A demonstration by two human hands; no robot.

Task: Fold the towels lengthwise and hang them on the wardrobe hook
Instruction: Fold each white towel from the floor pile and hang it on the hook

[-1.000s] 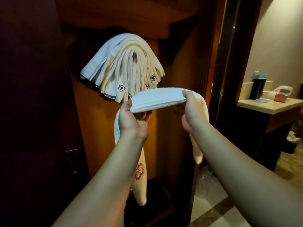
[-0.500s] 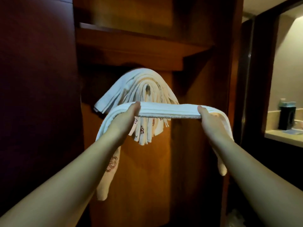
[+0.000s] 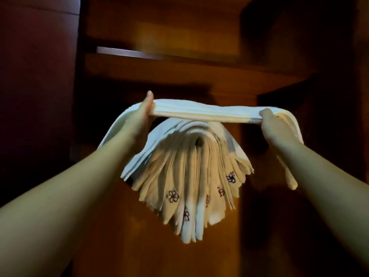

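**Ana:** Up against the wardrobe back panel (image 3: 199, 80), from the head camera, what do you see first?

**Ben:** A folded towel (image 3: 201, 112), stretched flat and level between two raised hands. It is a long narrow band, white on top and cream along the near edge, held at the top of the bundle of hung towels (image 3: 189, 166). Whether it touches that bundle I cannot tell.

**Ana:** How do the hands grip it?

**Ben:** The left hand (image 3: 142, 116) is clamped on the band's left part, thumb up over the top edge, the other fingers hidden beneath the cloth. The right hand (image 3: 272, 124) is curled round the right part, knuckles toward the camera. Both ends of the towel spill past the hands and hang down: the left end drops behind the left forearm, the right end trails down just beside the right forearm.

**Ana:** And the bundle?

**Ben:** Many folded towels are draped over one point and fan outward and down. Most are cream, with some white ones on the left side and at the bottom. Several tips carry small embroidered flowers (image 3: 172, 196) in dark red and purple. The hook itself is hidden under the cloth.

**Ana:** Anything around them?

**Ben:** A wooden shelf (image 3: 159, 62) runs across above the hands, with a pale strip along its left front edge. A dark door panel (image 3: 38, 96) stands at the left, and the right side is in deep shadow.
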